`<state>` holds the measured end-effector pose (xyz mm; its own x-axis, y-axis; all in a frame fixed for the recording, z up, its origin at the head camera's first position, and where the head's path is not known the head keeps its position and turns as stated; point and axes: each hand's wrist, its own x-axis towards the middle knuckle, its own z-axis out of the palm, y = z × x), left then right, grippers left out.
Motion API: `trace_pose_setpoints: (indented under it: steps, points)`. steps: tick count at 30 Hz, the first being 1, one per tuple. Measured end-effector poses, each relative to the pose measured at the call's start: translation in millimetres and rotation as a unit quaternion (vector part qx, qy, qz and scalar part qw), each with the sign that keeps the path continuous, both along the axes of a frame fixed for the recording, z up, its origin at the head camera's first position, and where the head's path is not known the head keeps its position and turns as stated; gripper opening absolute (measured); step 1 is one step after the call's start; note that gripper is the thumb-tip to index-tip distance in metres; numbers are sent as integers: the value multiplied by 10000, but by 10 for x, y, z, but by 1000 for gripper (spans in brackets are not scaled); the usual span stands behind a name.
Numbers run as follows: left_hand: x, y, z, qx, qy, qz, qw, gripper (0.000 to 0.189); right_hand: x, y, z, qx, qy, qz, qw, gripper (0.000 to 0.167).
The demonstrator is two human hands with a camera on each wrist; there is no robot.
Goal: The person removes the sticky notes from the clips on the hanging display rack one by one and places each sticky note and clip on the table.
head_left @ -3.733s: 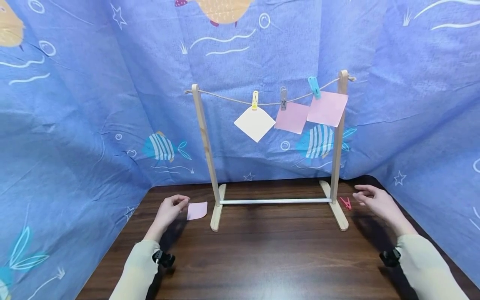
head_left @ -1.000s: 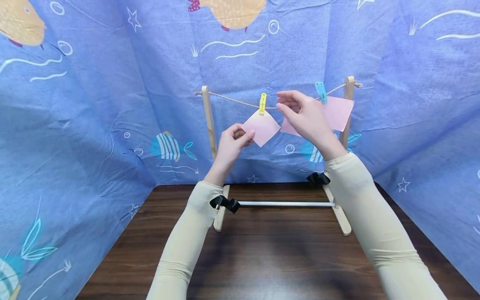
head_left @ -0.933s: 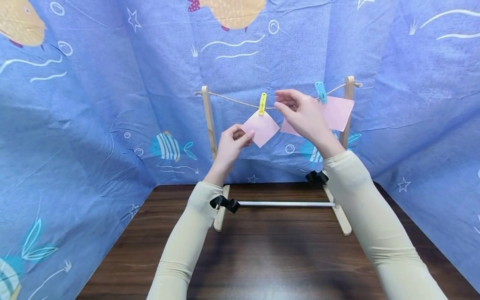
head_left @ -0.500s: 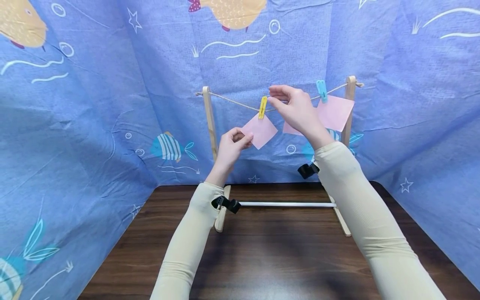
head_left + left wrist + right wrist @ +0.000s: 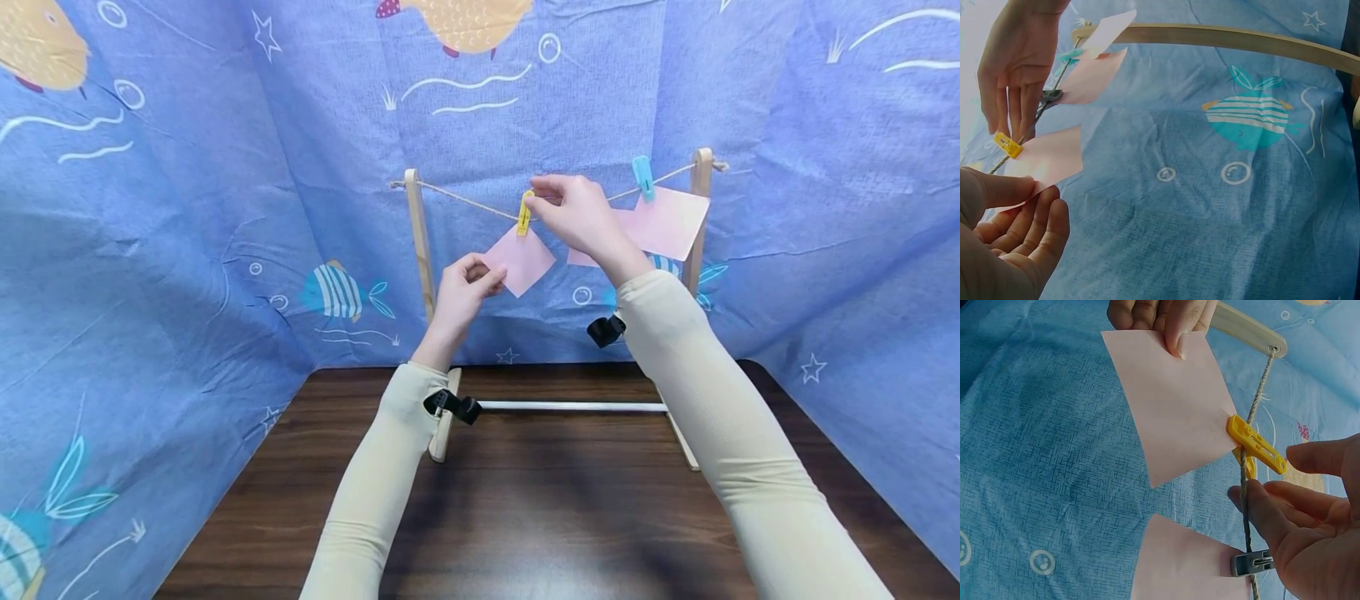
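My left hand [image 5: 463,292] pinches the left corner of a pink paper square [image 5: 521,262] between thumb and fingers. A yellow clothespin [image 5: 1254,440] clips that sheet's top corner to a sagging cord [image 5: 472,202]. Close around the clothespin's handle ends is my right hand [image 5: 577,215], its thumb and fingertips spread on either side, with a slight gap showing in the right wrist view. A grey clothespin [image 5: 1250,563] holds a second pink square [image 5: 1191,565], partly hidden behind my right hand in the head view. Farther right, a blue clothespin [image 5: 642,177] holds a third pink square [image 5: 670,223].
The cord runs between two wooden posts, left [image 5: 418,242] and right [image 5: 697,225], joined low down by a white rod [image 5: 573,407]. This stand rests on a dark wooden table [image 5: 555,517]. Blue fish-patterned cloth [image 5: 187,250] surrounds the back and sides.
Both hands have risen from the table to the cord, the left onto the yellow clothespin's sheet. Within the last second my right hand has moved left to the yellow clothespin.
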<state>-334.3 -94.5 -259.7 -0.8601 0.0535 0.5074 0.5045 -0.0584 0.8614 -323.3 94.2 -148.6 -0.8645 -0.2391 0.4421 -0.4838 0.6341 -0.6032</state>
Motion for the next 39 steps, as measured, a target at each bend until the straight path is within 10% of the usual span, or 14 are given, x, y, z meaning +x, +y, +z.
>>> trace_pose_setpoints:
  steps: [25, 39]
  points:
    - [-5, 13, -20, -82, -85, -89, 9999, 8, -58, 54, 5, -342, -442, 416, 9976, 51]
    - [-36, 22, 26, -32, -61, -61, 10000, 8, -82, 10, -55, -448, 476, 555, 9963, 36]
